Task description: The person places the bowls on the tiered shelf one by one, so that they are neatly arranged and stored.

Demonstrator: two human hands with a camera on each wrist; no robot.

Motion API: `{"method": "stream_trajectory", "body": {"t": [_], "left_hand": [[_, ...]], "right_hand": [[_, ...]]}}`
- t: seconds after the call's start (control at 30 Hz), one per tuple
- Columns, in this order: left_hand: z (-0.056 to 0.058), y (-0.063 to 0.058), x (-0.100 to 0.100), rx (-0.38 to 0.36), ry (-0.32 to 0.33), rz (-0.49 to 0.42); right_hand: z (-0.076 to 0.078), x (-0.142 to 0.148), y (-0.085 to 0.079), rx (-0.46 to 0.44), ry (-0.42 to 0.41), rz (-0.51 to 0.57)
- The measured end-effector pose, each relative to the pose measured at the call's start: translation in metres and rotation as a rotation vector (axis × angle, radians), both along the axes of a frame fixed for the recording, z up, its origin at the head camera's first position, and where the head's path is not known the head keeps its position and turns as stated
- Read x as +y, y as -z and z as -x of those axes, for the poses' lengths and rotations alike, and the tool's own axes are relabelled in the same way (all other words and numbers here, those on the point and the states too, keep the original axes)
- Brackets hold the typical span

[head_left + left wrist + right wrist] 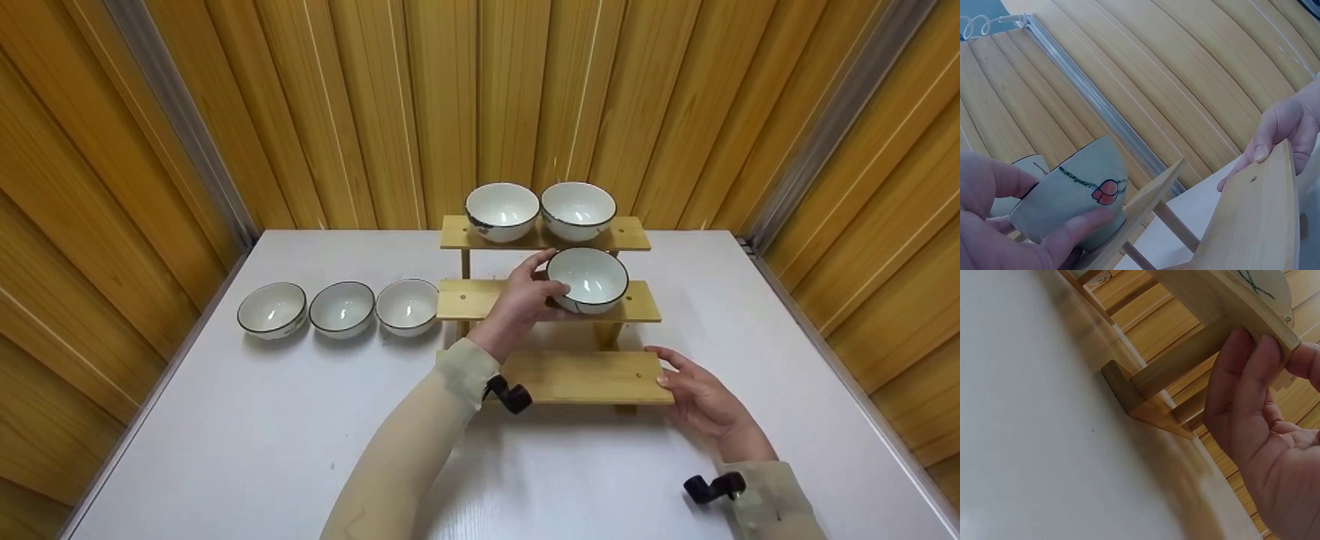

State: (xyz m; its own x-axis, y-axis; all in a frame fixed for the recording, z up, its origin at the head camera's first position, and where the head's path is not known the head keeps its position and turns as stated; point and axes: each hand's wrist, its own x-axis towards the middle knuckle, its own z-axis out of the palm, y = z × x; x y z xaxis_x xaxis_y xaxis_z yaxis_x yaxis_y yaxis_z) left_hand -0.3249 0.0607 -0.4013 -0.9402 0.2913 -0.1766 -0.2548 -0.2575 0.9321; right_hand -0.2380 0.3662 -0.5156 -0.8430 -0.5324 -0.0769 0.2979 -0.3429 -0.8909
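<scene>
While left grip point(523, 295) holds bowl point(591, 279), right point(707, 403) pinches shelf-edge point(667, 394).

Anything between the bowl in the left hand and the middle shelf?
Nothing visible: the held bowl is on or just above the middle shelf. Whether the left hand has fingers under it, I cannot tell.

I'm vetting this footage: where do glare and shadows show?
Head view: glints inside the held bowl, soft shadow on the white table before the wooden stand; left wrist: pale streaks along the wall panels; right wrist: soft brownish shadow on the table.
</scene>
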Motion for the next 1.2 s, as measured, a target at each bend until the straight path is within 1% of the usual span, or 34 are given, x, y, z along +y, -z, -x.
{"method": "stream_trajectory", "body": {"t": [0.2, 0.5, 0.73, 0.97, 1.2], "left_hand": [[0.0, 0.001, 0.0, -0.029, 0.034, -0.082], [-0.002, 0.002, -0.001, -0.042, 0.04, -0.086], [-0.007, 0.004, -0.008, -0.033, 0.021, -0.116], [-0.017, 0.005, -0.027, 0.0, 0.025, -0.125], [-0.035, 0.007, -0.061, 0.074, 0.018, -0.115]], "right_hand": [[0.0, -0.001, -0.001, 0.001, -0.021, 0.054], [0.0, 0.0, -0.002, -0.035, 0.011, 0.024], [-0.001, 0.0, -0.002, -0.023, 0.023, -0.013], [-0.003, 0.0, -0.002, -0.032, 0.013, 0.005], [-0.002, 0.0, 0.0, -0.015, -0.011, 0.035]]}}
